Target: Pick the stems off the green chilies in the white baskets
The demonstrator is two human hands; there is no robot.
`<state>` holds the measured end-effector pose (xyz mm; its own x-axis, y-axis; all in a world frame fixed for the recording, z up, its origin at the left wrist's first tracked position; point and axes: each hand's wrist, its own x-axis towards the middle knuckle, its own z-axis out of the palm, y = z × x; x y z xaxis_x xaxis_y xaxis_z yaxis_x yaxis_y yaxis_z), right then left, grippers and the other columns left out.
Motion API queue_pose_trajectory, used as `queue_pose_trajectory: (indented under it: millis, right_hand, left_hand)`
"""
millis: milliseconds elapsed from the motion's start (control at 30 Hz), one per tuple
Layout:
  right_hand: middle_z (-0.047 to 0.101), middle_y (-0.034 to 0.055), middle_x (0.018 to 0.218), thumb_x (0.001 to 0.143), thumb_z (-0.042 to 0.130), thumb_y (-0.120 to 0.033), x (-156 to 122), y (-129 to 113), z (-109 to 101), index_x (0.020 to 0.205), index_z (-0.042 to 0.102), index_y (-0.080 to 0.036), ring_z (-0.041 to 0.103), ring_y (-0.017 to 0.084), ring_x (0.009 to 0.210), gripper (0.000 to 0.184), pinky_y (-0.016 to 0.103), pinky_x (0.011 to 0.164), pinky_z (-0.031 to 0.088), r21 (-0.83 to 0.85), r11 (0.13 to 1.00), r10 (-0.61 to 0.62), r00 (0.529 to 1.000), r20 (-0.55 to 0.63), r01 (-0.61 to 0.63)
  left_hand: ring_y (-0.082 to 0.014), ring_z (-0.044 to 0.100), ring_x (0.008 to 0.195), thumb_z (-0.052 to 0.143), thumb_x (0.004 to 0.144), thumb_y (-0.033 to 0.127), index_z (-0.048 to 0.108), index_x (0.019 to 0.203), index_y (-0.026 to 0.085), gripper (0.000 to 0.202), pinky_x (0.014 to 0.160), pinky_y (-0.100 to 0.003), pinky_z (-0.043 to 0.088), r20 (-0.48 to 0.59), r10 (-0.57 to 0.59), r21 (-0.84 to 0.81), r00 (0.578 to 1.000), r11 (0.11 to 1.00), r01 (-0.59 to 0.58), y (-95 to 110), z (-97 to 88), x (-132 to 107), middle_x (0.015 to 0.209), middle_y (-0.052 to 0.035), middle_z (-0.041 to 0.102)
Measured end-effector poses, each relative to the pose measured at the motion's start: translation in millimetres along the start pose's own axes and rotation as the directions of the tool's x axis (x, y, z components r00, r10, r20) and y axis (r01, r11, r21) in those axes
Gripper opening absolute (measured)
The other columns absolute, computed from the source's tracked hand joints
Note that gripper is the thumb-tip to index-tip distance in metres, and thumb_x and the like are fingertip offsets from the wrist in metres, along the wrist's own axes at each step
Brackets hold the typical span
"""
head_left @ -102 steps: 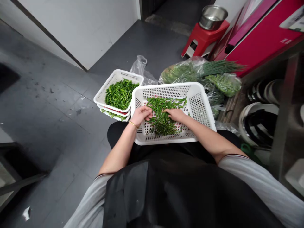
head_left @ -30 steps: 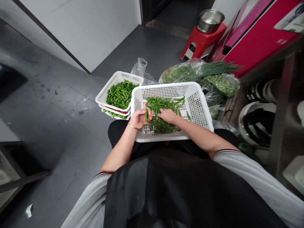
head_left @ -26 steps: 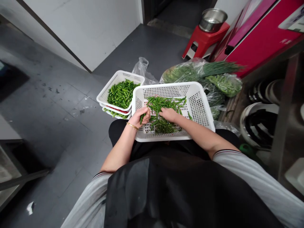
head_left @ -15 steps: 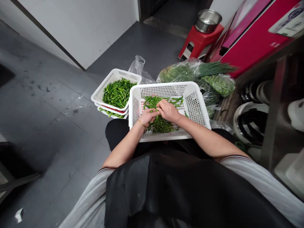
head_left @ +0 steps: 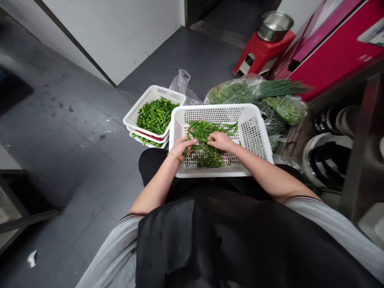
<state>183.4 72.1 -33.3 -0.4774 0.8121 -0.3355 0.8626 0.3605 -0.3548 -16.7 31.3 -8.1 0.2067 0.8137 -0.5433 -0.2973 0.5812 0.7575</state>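
Note:
A large white perforated basket (head_left: 255, 132) rests on my lap and holds a heap of green chili peppers (head_left: 210, 130) with a pile of stems (head_left: 210, 160) nearer to me. My left hand (head_left: 183, 147), with a gold bracelet at the wrist, is closed around a green chili at the basket's left side. My right hand (head_left: 220, 141) lies on the heap with its fingers pinched on a chili. The two hands are a short way apart.
Stacked small white baskets (head_left: 135, 116) of green chilies (head_left: 156, 116) stand on the grey floor to the left. Plastic bags of greens (head_left: 258, 94) lie behind the big basket. A red stool (head_left: 264, 50) carries a metal bowl (head_left: 274, 24). Shelving with cookware stands at right.
The hands were together over the heap half a second ago; now they have drawn apart, the left one back to the basket's left side holding a chili.

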Motion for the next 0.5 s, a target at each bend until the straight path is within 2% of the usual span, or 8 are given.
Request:
queue_pose_trajectory:
  millis: [67, 133, 167, 233, 300, 367, 433, 500]
  right_hand:
    - [0.065, 0.0053, 0.087, 0.083, 0.059, -0.030, -7, 1, -13, 0.091, 0.067, -0.016, 0.060, 0.016, 0.078, 0.018, 0.025, 0.071, 0.043, 0.139, 0.990, -0.012, 0.992, -0.126, 0.030]
    - [0.065, 0.0044, 0.083, 0.082, 0.059, -0.030, -14, -5, -20, 0.086, 0.065, -0.016, 0.058, 0.015, 0.074, 0.016, 0.025, 0.069, 0.041, 0.202, 0.974, -0.047, 0.967, -0.251, 0.100]
    - [0.064, 0.0038, 0.080, 0.081, 0.058, -0.030, -16, -8, -21, 0.085, 0.065, -0.016, 0.057, 0.015, 0.072, 0.016, 0.025, 0.067, 0.040, 0.233, 0.964, -0.059, 0.957, -0.286, 0.129]
    - [0.063, 0.0013, 0.072, 0.082, 0.057, -0.033, -20, -11, -24, 0.085, 0.065, -0.017, 0.056, 0.014, 0.066, 0.019, 0.025, 0.064, 0.039, 0.340, 0.929, -0.054, 0.962, -0.269, 0.147]
    - [0.059, -0.0017, 0.060, 0.085, 0.053, -0.040, -21, -12, -29, 0.080, 0.064, -0.017, 0.053, 0.013, 0.058, 0.026, 0.024, 0.061, 0.038, 0.455, 0.883, -0.019, 0.979, -0.204, 0.112]
    - [0.055, -0.0033, 0.053, 0.086, 0.051, -0.045, -19, -12, -36, 0.073, 0.061, -0.017, 0.051, 0.012, 0.054, 0.032, 0.024, 0.059, 0.036, 0.487, 0.867, -0.015, 0.984, -0.178, 0.102]
    - [0.054, -0.0038, 0.052, 0.084, 0.053, -0.043, -17, -14, -44, 0.066, 0.058, -0.017, 0.049, 0.011, 0.053, 0.032, 0.023, 0.058, 0.034, 0.479, 0.864, -0.075, 0.980, -0.185, 0.157]
    - [0.055, -0.0040, 0.052, 0.082, 0.055, -0.041, -15, -18, -47, 0.064, 0.057, -0.017, 0.049, 0.010, 0.052, 0.030, 0.022, 0.056, 0.034, 0.525, 0.825, -0.130, 0.974, -0.184, 0.210]
  left_hand:
    - [-0.0043, 0.037, 0.041, 0.086, 0.049, 0.031, 0.059, 0.063, 0.013, 0.035, 0.040, -0.020, 0.022, -0.094, 0.070, 0.095, 0.993, 0.994, -0.061, -11, 12.8, 10, 0.046, 0.0055, 0.047]
    - [-0.0043, 0.038, 0.043, 0.086, 0.049, 0.033, 0.061, 0.064, 0.013, 0.035, 0.042, -0.020, 0.024, -0.142, 0.152, 0.122, 0.978, 0.983, -0.136, -18, 22.5, 18, 0.047, 0.0058, 0.048]
    - [-0.0043, 0.037, 0.042, 0.085, 0.049, 0.035, 0.061, 0.063, 0.014, 0.035, 0.043, -0.020, 0.024, -0.158, 0.172, 0.123, 0.972, 0.981, -0.153, -20, 25.1, 21, 0.047, 0.0063, 0.047]
    - [-0.0049, 0.036, 0.042, 0.084, 0.049, 0.037, 0.062, 0.064, 0.014, 0.035, 0.043, -0.021, 0.025, -0.175, 0.164, 0.131, 0.971, 0.981, -0.142, -20, 25.2, 25, 0.047, 0.0064, 0.047]
    - [-0.0063, 0.041, 0.046, 0.084, 0.046, 0.035, 0.065, 0.066, 0.014, 0.034, 0.047, -0.022, 0.031, -0.146, 0.151, 0.182, 0.978, 0.976, -0.124, -15, 21.1, 25, 0.052, 0.0046, 0.054]
    - [-0.0076, 0.046, 0.052, 0.084, 0.044, 0.029, 0.067, 0.067, 0.014, 0.033, 0.053, -0.023, 0.036, -0.067, 0.180, 0.306, 0.981, 0.940, -0.151, -7, 16.6, 22, 0.058, 0.0037, 0.058]
    - [-0.0074, 0.046, 0.054, 0.083, 0.044, 0.025, 0.067, 0.064, 0.014, 0.029, 0.055, -0.023, 0.035, 0.024, 0.217, 0.439, 0.976, 0.874, -0.206, 1, 14.4, 19, 0.056, 0.0049, 0.056]
    - [-0.0060, 0.041, 0.049, 0.082, 0.047, 0.025, 0.065, 0.061, 0.014, 0.026, 0.050, -0.022, 0.031, 0.080, 0.211, 0.474, 0.974, 0.852, -0.223, 9, 15.0, 15, 0.050, 0.0063, 0.051]
